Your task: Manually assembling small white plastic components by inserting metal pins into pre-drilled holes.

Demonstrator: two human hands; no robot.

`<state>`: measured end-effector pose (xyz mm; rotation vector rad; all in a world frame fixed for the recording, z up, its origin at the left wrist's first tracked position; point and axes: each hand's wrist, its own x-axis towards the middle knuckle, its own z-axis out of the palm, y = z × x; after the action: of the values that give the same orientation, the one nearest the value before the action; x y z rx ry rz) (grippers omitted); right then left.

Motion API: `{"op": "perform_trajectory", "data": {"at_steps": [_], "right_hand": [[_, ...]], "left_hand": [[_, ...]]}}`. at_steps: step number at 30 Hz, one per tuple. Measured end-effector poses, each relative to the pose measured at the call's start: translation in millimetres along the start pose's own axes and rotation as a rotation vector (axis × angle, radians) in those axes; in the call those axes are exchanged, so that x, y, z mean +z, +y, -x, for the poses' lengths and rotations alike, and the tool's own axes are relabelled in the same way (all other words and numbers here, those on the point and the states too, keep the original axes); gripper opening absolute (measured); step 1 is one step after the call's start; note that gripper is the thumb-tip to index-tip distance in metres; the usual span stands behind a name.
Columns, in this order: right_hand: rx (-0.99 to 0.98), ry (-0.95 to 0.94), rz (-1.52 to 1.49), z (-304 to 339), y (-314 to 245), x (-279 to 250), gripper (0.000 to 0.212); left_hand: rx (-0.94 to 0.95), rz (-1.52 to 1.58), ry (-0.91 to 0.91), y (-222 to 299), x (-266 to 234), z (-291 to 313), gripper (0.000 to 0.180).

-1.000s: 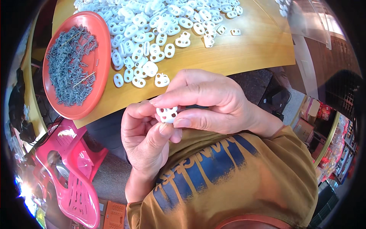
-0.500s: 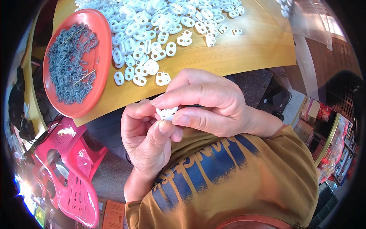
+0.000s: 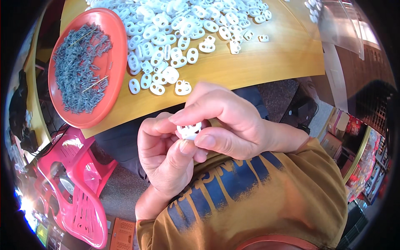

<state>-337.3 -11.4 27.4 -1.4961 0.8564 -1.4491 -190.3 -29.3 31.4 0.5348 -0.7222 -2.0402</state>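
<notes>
Between my two hands is a small white plastic cord lock [image 3: 189, 131] with round holes, held in front of my chest just off the table's near edge. My left hand [image 3: 166, 150] grips it from the left and below, thumb against its lower side. From the right, my right hand [image 3: 231, 121] pinches the same piece with thumb and index finger, which hide part of it. On the table lies a large heap of similar white two-hole plastic pieces [image 3: 179, 25]. One piece with raised parts [image 3: 183, 87] lies nearest my hands.
A red plate [image 3: 118, 62] full of small metal springs [image 3: 77, 75], with two thin sticks among them, stands at the left of the wooden table [image 3: 275, 58]. A pink plastic chair [image 3: 85, 208] is at lower left. At upper right is a clear plastic container [image 3: 339, 25].
Both hands have shifted slightly right and down in the picture with the white piece still between them. The table and its contents appear shifted a little as well.
</notes>
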Motion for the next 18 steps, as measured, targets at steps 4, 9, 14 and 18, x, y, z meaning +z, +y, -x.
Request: {"op": "perform_trajectory", "data": {"at_steps": [4,9,14,18], "right_hand": [[0.110,0.020,-0.152,8,-1,8,0.027],[0.064,-0.005,-0.098,7,-1,8,0.026],[0.066,0.040,-0.164,11,2,12,0.025],[0.041,0.051,-0.139,13,3,13,0.022]], "left_hand": [[0.002,-0.015,-0.004,0,-1,1,0.026],[0.027,-0.026,-0.008,0,2,2,0.026],[0.047,-0.038,-0.033,-1,0,1,0.026],[0.066,-0.099,-0.061,-3,-2,1,0.025]]}}
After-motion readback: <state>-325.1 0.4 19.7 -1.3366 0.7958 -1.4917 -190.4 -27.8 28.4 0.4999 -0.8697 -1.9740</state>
